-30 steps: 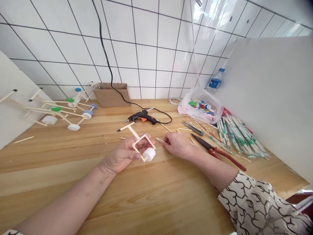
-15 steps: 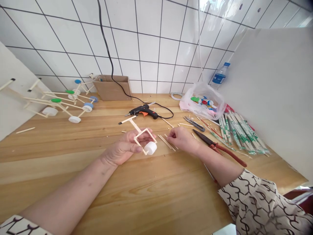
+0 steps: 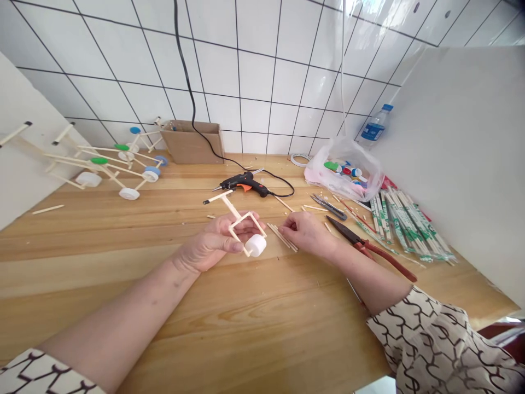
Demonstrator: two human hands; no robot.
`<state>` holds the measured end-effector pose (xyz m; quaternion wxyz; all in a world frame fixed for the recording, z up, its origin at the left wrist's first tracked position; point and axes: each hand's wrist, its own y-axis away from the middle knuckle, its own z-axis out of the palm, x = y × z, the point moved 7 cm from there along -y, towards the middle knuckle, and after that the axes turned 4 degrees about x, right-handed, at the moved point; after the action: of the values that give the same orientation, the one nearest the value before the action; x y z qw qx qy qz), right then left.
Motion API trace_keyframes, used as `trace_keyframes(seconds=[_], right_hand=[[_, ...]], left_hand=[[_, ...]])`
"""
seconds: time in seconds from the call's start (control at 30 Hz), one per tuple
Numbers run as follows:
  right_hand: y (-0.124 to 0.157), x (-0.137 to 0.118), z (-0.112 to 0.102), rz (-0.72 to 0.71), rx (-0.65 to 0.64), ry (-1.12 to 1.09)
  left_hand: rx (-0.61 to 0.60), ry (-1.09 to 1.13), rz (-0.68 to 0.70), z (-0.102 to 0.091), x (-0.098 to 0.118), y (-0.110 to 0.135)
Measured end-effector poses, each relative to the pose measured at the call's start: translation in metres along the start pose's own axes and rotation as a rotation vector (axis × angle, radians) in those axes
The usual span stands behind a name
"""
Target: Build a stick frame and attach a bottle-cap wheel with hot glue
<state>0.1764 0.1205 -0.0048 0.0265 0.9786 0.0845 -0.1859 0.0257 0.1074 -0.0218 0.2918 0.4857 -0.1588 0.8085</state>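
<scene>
My left hand is closed around a small frame of wooden sticks with a white bottle cap fixed at its near end; a long stick juts from it toward the wall. Just right of it, my right hand rests on the wooden table, fingers pinched on a few short loose sticks lying flat there. A black and orange glue gun lies behind both hands, its cable running up the tiled wall.
Red-handled pliers and small scissors lie right of my right hand. Wrapped chopsticks, a plastic bag of coloured caps and a water bottle stand at the right. Finished stick-and-cap models and a cardboard box sit at the back left.
My right hand has shifted slightly and gathered the loose sticks closer together. My left hand keeps the frame almost still; the camera has tilted a little.
</scene>
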Motion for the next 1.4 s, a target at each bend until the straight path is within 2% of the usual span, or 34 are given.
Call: trace_keyframes(seconds=[0.8, 1.4], right_hand=[[0.007, 0.001, 0.004, 0.028, -0.035, 0.145], [0.007, -0.008, 0.005, -0.038, 0.007, 0.177]], left_hand=[[0.002, -0.007, 0.013, -0.001, 0.001, 0.000], [0.010, 0.000, -0.003, -0.003, -0.001, 0.000]])
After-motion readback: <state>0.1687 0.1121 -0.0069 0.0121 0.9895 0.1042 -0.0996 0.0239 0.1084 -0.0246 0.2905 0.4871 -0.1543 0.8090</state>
